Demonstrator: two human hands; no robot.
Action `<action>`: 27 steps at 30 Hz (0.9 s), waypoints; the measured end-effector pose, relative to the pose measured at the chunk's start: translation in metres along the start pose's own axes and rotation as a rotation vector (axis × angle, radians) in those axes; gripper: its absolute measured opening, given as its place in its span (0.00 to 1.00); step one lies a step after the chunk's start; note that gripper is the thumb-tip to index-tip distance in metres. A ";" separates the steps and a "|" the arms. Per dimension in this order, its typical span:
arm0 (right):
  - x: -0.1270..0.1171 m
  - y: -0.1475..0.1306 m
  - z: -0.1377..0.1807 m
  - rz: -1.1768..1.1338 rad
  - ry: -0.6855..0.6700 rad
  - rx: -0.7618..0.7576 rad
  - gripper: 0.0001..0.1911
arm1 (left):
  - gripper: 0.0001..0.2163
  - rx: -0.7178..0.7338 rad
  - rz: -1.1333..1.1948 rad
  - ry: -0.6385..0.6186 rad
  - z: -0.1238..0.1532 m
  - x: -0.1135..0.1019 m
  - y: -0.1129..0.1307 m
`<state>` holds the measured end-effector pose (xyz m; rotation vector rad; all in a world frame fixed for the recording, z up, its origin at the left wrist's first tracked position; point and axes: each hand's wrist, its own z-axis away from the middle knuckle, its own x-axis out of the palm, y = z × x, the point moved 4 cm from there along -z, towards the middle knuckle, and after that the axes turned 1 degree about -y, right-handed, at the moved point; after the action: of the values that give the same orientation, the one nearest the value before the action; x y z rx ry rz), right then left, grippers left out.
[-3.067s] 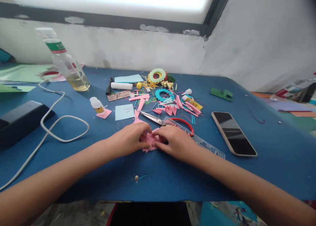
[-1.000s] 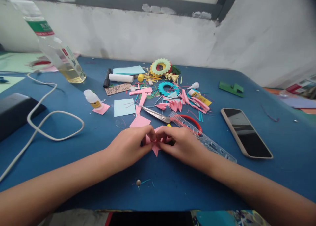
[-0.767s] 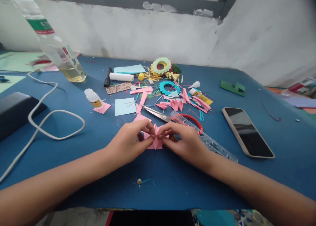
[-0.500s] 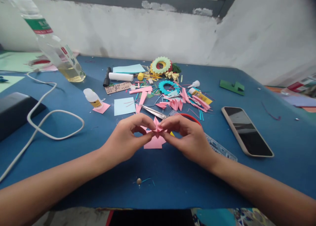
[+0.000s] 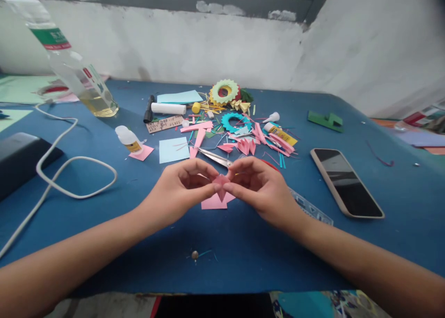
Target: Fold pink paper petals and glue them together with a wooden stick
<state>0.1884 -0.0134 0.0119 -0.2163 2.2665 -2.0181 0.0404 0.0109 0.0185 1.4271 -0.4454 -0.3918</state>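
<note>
My left hand (image 5: 181, 188) and my right hand (image 5: 259, 186) meet over the middle of the blue table (image 5: 399, 206). Both pinch a small folded pink paper piece (image 5: 221, 182) between thumb and fingertips, lifted a little above the table. A flat pink paper square (image 5: 212, 202) lies on the table right under it. Scissors (image 5: 217, 158) with a red handle and a clear ruler (image 5: 309, 210) lie just behind and to the right of my right hand, partly hidden by it.
A pile of paper scraps, pink folded fans (image 5: 247, 146), a teal ring (image 5: 233, 121) and a yellow-green ring (image 5: 225, 92) lies behind. A phone (image 5: 346, 182) lies right. A glue bottle (image 5: 128, 139), plastic bottle (image 5: 74, 72), white cable (image 5: 66, 169) and black box (image 5: 19, 160) stand left.
Both hands have lifted the folded pink piece off the table, leaving the flat pink square lying beneath. The fold has been pressed tighter between the fingertips.
</note>
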 end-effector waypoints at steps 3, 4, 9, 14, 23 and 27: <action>0.000 0.000 0.001 -0.029 0.016 0.000 0.11 | 0.08 -0.068 0.047 -0.027 -0.001 0.001 -0.005; 0.000 0.000 0.002 -0.034 0.017 -0.008 0.11 | 0.08 -0.078 0.063 -0.029 -0.001 0.001 -0.006; 0.006 -0.003 0.006 0.015 0.038 -0.101 0.13 | 0.06 -0.072 0.114 0.055 0.001 0.004 -0.005; 0.010 -0.011 0.011 0.245 0.121 -0.304 0.12 | 0.06 -0.103 0.137 0.156 0.004 0.006 -0.008; 0.012 -0.026 0.022 0.825 -0.053 -0.833 0.22 | 0.05 -0.131 0.312 0.163 0.009 0.006 -0.010; 0.011 -0.036 0.025 1.060 -0.118 -1.038 0.18 | 0.03 -0.116 0.374 0.152 0.009 0.005 -0.009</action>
<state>0.1837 -0.0441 0.0448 0.6383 2.2964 -0.2788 0.0405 0.0001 0.0110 1.2186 -0.5440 -0.0066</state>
